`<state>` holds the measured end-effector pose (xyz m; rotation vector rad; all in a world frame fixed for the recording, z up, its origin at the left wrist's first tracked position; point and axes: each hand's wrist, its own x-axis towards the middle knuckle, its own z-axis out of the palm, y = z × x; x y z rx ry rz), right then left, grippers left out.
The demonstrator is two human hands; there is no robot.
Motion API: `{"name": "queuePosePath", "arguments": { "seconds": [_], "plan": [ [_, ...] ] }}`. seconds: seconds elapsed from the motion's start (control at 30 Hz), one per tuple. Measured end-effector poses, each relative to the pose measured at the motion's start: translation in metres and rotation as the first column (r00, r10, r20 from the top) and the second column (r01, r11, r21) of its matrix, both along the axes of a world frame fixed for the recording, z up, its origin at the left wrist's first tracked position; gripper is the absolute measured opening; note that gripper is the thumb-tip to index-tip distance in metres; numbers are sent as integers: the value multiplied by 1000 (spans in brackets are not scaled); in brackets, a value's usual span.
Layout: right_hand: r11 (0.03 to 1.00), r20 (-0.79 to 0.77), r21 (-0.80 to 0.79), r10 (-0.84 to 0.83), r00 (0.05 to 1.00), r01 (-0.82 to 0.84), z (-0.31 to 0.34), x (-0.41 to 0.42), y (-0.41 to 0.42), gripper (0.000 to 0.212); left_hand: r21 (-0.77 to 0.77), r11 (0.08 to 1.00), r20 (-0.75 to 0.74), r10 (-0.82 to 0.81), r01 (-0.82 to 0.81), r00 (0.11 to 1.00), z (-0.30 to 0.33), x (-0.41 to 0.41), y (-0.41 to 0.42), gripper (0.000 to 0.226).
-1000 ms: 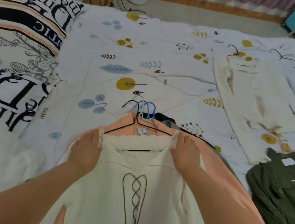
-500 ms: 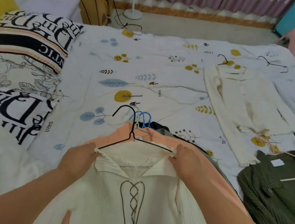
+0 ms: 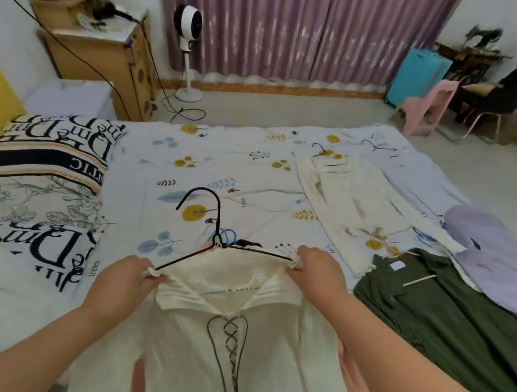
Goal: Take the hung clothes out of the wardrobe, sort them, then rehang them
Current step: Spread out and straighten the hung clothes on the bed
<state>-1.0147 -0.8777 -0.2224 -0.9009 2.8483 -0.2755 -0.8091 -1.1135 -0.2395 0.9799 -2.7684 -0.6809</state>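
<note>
A cream lace-up top (image 3: 225, 343) hangs on a black wire hanger (image 3: 216, 239) lifted above the bed. My left hand (image 3: 121, 280) grips its left shoulder over the hanger's end. My right hand (image 3: 316, 269) grips the right shoulder the same way. Beneath it lie a peach garment (image 3: 350, 369) and blue hangers (image 3: 227, 235), mostly hidden. On the bed to the right are a white cardigan (image 3: 353, 201) on a hanger, a dark green shirt (image 3: 446, 315) and a lilac garment (image 3: 495, 257).
The patterned bedsheet (image 3: 191, 165) covers the bed, with lettered pillows (image 3: 33, 182) at left. A loose black hanger (image 3: 380, 147) lies at the far edge. Beyond stand a fan (image 3: 188, 49), a wooden cabinet (image 3: 100, 57), a pink chair (image 3: 427, 104) and purple curtains (image 3: 297, 27).
Both hands have lifted the cream top and its black hanger up off the pile. The view has tilted up, showing more of the room.
</note>
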Motion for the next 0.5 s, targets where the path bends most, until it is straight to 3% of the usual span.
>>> {"name": "queuePosePath", "arguments": {
  "seconds": [0.33,0.5],
  "plan": [
    [979,21,-173,-106,994,108,125,109,84,35,-81,996,-150,-42,30,988,123,77,64,41],
    [952,2,-282,-124,992,119,186,144,124,8,-187,982,-269,-61,10,961,182,99,101,35]
  ]
}}
